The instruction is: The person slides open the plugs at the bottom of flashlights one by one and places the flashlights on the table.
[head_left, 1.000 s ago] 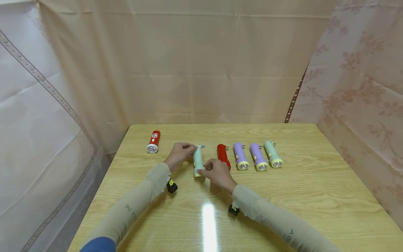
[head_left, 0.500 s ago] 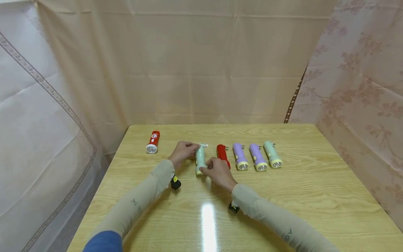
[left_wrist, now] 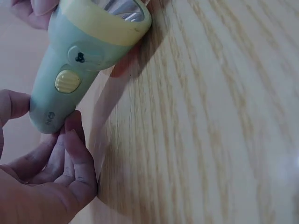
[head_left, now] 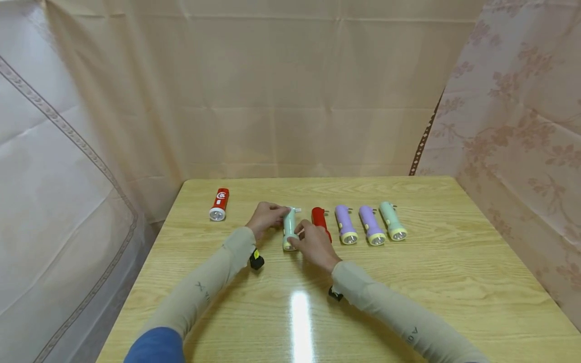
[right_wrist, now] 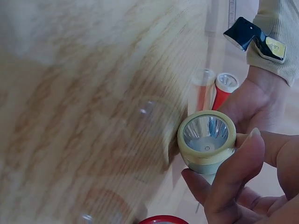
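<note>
A pale green flashlight (head_left: 289,228) with a cream head ring lies near the middle of the table in the head view, its lamp toward me. My left hand (head_left: 266,219) pinches its tail, beside the plug prongs (head_left: 297,209). In the left wrist view, the thumb and fingers sit on opposite sides of the tail, below a ridged cream switch (left_wrist: 68,81). My right hand (head_left: 315,245) pinches the head end. The right wrist view shows the lamp (right_wrist: 208,135) face-on between thumb and fingers. A red flashlight (head_left: 319,218) lies just right, partly hidden behind my right hand.
Two purple flashlights (head_left: 344,222) and another green flashlight (head_left: 392,221) lie in a row to the right. A red flashlight with a white head (head_left: 219,204) lies alone at the left. Curtains (head_left: 317,91) hang behind the wooden table (head_left: 431,292).
The held green flashlight has shifted slightly right and away from me, closer to the red one. It now lies straighter, with its plug prongs pointing right. My left hand moved right with it.
</note>
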A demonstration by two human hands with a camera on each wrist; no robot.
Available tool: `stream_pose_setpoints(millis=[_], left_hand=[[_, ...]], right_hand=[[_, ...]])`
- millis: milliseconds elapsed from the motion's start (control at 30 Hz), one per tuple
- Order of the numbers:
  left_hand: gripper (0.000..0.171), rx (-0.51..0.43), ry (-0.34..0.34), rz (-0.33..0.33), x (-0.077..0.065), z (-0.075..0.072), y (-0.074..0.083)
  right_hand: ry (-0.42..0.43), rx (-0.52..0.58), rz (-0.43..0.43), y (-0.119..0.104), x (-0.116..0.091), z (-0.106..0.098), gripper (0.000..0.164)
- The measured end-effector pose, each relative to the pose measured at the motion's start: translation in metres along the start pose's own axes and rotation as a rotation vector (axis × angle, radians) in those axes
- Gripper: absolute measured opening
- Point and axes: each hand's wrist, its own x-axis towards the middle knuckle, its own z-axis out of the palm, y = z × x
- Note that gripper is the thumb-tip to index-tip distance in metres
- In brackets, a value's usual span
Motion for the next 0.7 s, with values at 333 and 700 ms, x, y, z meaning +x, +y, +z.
stream_pose_setpoints(millis=[333, 700], left_hand=[[0.027, 0.068, 0.022, 0.035, 0.0007, 0.0025, -0.0006], [0.024, 0.152, 0.023, 0.046, 0.0038, 0.0039, -0.0009]], right_hand=[[-0.065, 0.023, -0.052, -0.0011, 0.0019, 0.0002, 0.014], [-0.07, -0.004, -0.057, 0.0013, 0.0078, -0.0006, 0.011]])
